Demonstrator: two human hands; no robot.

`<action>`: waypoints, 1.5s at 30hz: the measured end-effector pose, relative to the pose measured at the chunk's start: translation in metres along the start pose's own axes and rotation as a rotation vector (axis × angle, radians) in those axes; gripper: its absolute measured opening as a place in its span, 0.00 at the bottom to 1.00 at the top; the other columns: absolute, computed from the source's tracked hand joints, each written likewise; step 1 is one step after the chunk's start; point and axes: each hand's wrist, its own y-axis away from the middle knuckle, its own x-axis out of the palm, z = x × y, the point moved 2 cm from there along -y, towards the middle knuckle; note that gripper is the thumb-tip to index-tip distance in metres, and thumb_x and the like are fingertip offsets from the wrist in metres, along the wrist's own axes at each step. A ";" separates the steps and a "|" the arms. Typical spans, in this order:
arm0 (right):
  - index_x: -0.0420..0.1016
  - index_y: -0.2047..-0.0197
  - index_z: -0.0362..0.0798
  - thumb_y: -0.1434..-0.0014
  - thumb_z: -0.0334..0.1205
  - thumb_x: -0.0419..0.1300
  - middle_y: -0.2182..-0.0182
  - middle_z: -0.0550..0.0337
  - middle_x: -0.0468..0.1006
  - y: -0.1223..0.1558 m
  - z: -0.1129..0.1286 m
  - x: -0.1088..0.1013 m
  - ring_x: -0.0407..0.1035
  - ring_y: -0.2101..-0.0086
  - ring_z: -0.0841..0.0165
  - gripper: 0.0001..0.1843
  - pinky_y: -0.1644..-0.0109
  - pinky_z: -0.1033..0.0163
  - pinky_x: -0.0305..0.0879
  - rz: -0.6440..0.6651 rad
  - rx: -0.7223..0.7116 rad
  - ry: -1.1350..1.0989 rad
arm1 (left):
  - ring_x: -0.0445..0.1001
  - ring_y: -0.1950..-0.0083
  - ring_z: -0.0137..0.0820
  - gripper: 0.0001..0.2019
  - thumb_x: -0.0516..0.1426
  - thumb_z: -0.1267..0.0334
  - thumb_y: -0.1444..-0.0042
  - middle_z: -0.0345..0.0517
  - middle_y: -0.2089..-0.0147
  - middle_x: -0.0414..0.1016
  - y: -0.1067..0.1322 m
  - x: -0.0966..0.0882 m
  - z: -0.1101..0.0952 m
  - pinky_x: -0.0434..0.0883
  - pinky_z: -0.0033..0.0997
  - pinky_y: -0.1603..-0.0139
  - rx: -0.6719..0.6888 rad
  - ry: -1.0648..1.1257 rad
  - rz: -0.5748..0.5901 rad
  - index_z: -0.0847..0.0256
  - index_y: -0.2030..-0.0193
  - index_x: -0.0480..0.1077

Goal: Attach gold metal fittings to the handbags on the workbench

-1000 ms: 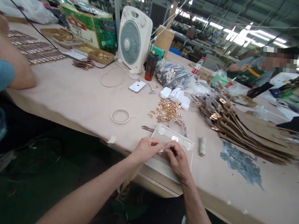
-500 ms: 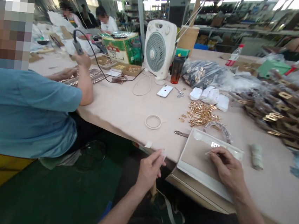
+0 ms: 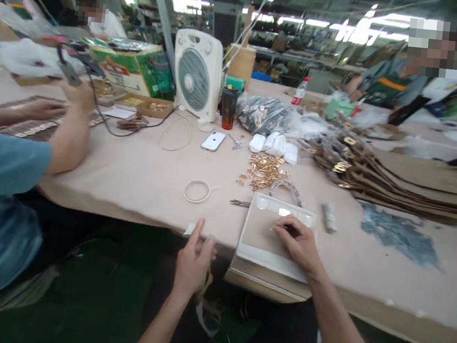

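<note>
Left hand [image 3: 193, 262] fingers pinch a clear scrap [image 3: 210, 239]; right hand [image 3: 300, 244] fingers clamp a thin strip [image 3: 274, 229] on the white tray [image 3: 268, 261]. Beyond: one tape ring [image 3: 185, 191], one phone [image 3: 213, 141], one fan [image 3: 197, 75].

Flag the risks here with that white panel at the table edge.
1. The white panel appears to overhang the table edge with only the right hand on it. The left hand is off it, so it could tip.
2. The gold fittings pile lies loose just behind; a push might scatter it.
</note>
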 end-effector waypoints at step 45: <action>0.83 0.64 0.51 0.36 0.45 0.63 0.38 0.49 0.73 -0.047 -0.035 -0.032 0.65 0.37 0.55 0.09 0.29 0.41 0.54 -0.045 0.163 0.280 | 0.74 0.49 0.37 0.08 0.54 0.65 0.30 0.47 0.51 0.77 -0.029 0.157 -0.089 0.74 0.40 0.47 0.988 -0.501 0.399 0.58 0.53 0.75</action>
